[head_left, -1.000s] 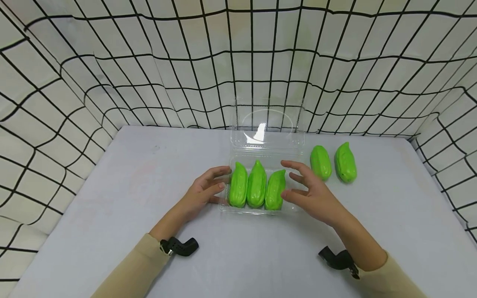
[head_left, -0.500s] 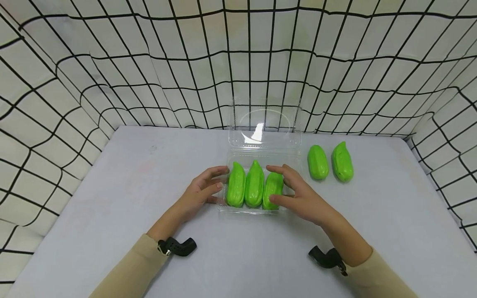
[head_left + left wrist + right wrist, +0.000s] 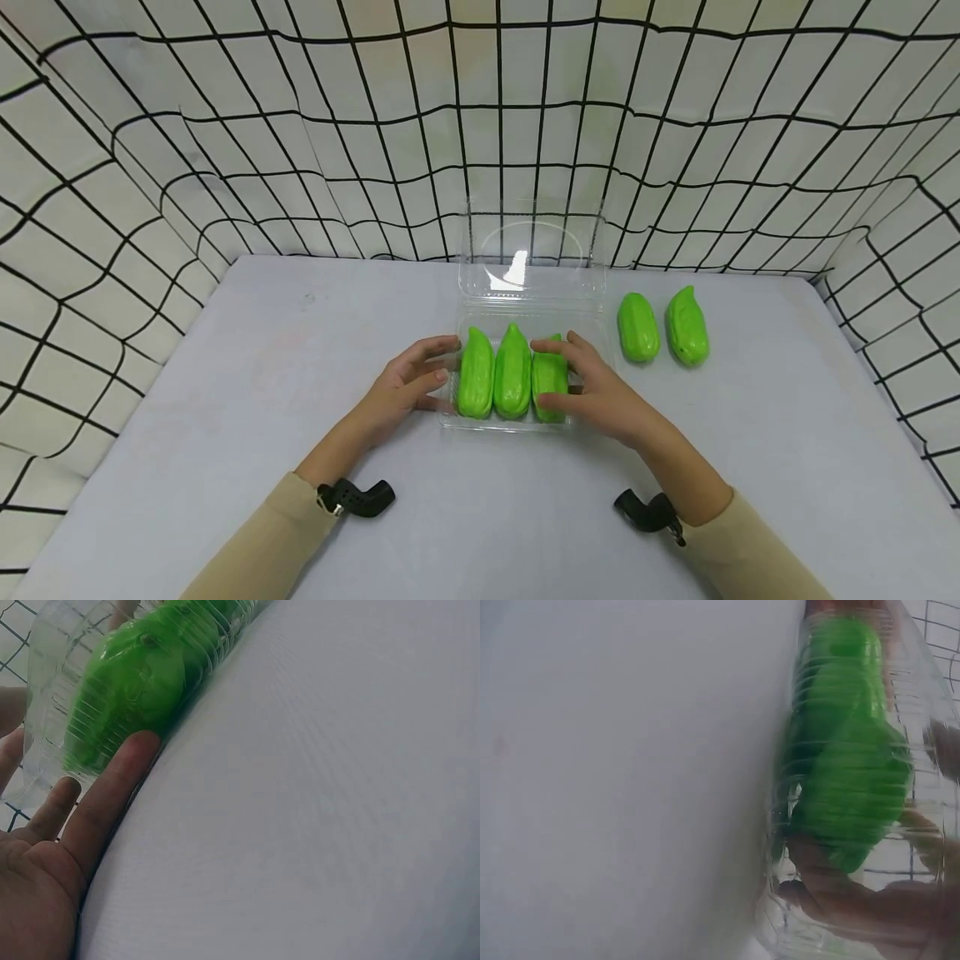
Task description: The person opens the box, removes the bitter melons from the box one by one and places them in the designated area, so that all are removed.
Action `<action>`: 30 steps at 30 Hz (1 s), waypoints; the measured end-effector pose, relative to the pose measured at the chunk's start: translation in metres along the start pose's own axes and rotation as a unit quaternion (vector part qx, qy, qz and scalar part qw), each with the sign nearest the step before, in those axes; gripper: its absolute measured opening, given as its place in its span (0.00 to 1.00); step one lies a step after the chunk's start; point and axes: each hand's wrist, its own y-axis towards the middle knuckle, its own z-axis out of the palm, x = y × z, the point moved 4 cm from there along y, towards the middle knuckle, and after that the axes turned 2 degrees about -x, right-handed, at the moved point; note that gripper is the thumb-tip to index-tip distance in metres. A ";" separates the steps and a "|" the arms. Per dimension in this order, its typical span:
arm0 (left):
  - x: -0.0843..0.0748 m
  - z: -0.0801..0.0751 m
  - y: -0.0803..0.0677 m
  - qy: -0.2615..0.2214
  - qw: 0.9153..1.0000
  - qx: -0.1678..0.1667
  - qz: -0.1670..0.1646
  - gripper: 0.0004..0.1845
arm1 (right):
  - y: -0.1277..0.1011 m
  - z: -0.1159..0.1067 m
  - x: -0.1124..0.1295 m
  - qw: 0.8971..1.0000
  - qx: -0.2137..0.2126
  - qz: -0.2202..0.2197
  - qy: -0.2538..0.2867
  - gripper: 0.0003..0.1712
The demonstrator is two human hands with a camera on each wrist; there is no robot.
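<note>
A clear plastic clamshell box stands with its lid raised at the back. Three ridged, glossy green toy vegetables lie side by side inside: a left one, a middle one and a right one. My right hand reaches over the right wall and holds the right vegetable between thumb and fingers, partly covering it. At the box's left wall, my left hand rests with relaxed fingers. In the left wrist view, a finger touches the clear wall.
Two more green vegetables, one nearer the box and one farther right, lie on the white table. Black netting over white walls encloses the back and sides. Both wrists carry black mounts.
My right hand has moved left and taken hold of the right vegetable, which now lies straighter beside the middle one. The left hand stays at the box; the view has shifted slightly.
</note>
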 end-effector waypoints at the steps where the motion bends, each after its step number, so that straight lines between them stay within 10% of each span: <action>1: 0.000 0.000 0.000 -0.002 1.000 0.001 0.000 0.26 | 0.001 0.001 0.000 1.000 -0.002 0.000 -0.019 0.39; 10: 0.000 -0.001 0.000 0.003 1.000 0.000 0.003 0.26 | -0.002 0.003 0.010 0.991 -0.056 -0.028 -0.122 0.39; 30: 0.003 0.000 0.000 -0.001 1.000 0.003 0.003 0.26 | -0.018 -0.048 0.029 0.979 -0.167 -0.102 -0.065 0.36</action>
